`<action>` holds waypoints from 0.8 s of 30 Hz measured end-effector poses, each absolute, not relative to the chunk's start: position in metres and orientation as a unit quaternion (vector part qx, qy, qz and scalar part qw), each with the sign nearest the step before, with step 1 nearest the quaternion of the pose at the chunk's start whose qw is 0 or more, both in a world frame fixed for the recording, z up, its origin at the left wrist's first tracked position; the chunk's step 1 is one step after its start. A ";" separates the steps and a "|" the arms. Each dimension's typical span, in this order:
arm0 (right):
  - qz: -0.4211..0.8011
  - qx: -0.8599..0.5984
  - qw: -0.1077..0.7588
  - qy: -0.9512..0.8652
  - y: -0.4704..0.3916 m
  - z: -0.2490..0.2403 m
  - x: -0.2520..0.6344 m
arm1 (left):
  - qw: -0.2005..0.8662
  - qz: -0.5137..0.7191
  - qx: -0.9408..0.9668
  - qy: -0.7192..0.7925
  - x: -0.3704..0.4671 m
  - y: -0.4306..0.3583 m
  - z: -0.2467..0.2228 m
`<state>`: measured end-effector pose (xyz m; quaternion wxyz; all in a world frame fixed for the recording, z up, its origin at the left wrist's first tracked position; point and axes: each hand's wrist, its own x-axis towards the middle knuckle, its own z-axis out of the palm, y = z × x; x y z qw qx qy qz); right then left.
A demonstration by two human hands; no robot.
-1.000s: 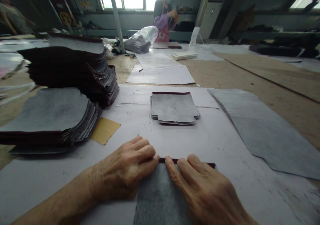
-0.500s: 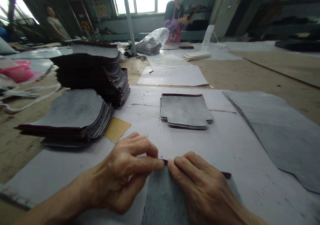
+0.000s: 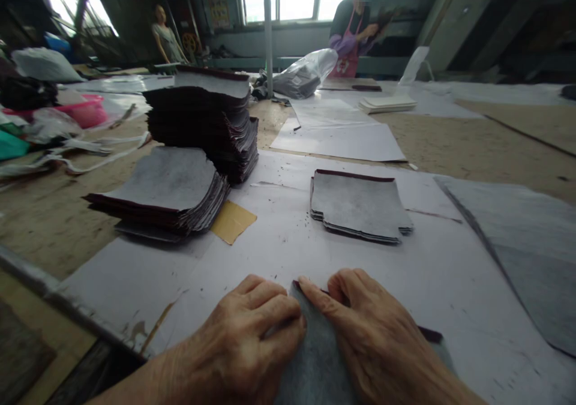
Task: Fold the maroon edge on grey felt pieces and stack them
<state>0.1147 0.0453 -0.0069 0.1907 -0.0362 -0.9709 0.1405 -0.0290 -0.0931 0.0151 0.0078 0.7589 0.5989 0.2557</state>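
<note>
A grey-backed sheet (image 3: 315,357), perhaps leather or leatherette, lies under my hands, with a narrow dark red turned edge at its far end. My left hand (image 3: 256,333) is closed at its left side, fingers curled and pressed on the far left part. My right hand (image 3: 373,327) lies over its right part, the index finger stretched along the dark edge near the corner and the other fingers bent. Both thumbs are mostly hidden. Beyond my hands sits a small neat pile of similar grey pieces (image 3: 357,204) with notched corners.
At left stand a low stack (image 3: 162,180) and a taller stack (image 3: 200,123) of such pieces, beside a yellow card (image 3: 234,222). Large grey sheets (image 3: 531,243) lie at right. White paper (image 3: 252,261) covers the worktop. Two people are in the background, one wearing a pink apron (image 3: 351,45).
The view has turned left. My left hand has drawn back from the dark edge to the sheet's left side; my right index finger has extended along the edge toward the corner.
</note>
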 end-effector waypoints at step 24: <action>0.070 -0.116 0.285 -0.949 0.061 -0.009 0.124 | 0.001 0.255 0.753 0.607 -0.029 -0.094 0.008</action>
